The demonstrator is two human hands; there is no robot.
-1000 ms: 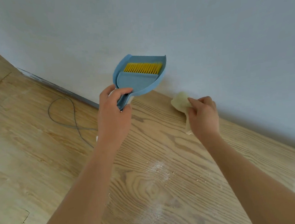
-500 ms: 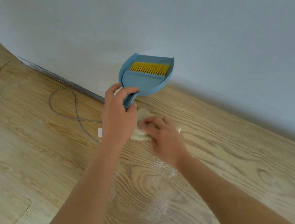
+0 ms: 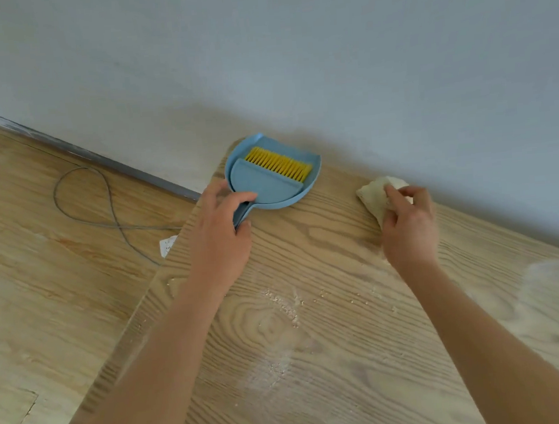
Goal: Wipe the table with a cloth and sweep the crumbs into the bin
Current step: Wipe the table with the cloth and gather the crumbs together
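Left hand grips blue dustpan handle; right hand holds cloth at table far edge, crumbs nearer.

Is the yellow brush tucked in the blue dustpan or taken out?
Tucked in. The brush lies nested inside the dustpan, its yellow bristles showing; the left hand grips the handle end.

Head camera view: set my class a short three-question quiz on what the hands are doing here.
1. True or false: the right hand grips the handle of the dustpan.
2. The cloth is: A) held by the right hand near the wall; B) inside the dustpan; C) draped over the dustpan.
3. What lies scattered on the table between the forearms?
Key: 1 false, the left hand grips it; 2 A; 3 crumbs.
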